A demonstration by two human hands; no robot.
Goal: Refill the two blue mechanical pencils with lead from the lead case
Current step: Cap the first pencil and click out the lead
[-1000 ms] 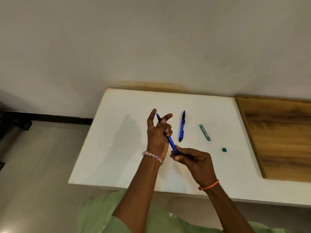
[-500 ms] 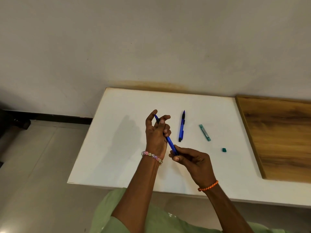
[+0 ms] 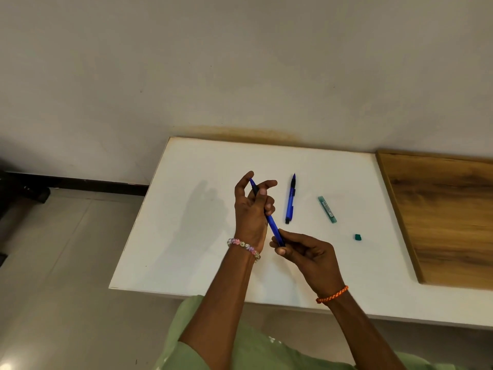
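Both hands hold one blue mechanical pencil [image 3: 272, 225] slanted above the white table [image 3: 186, 222]. My left hand [image 3: 252, 209] grips its upper part, with thumb and forefinger spread around the far tip. My right hand [image 3: 306, 253] pinches the near end between thumb and fingers. A second blue mechanical pencil [image 3: 290, 198] lies flat on the table just right of my left hand. Further right lies the green lead case [image 3: 327, 209], and its small green cap [image 3: 358, 237] sits apart, nearer to me.
A wooden board [image 3: 442, 217] covers the table's right part. The wall [image 3: 240, 62] stands right behind the table. Tiled floor [image 3: 58, 263] lies to the left, with a dark object at the far left edge.
My left hand's thumb and forefinger closed toward the pencil tip half a second ago and have spread apart again. The pencil and my right hand have barely shifted.
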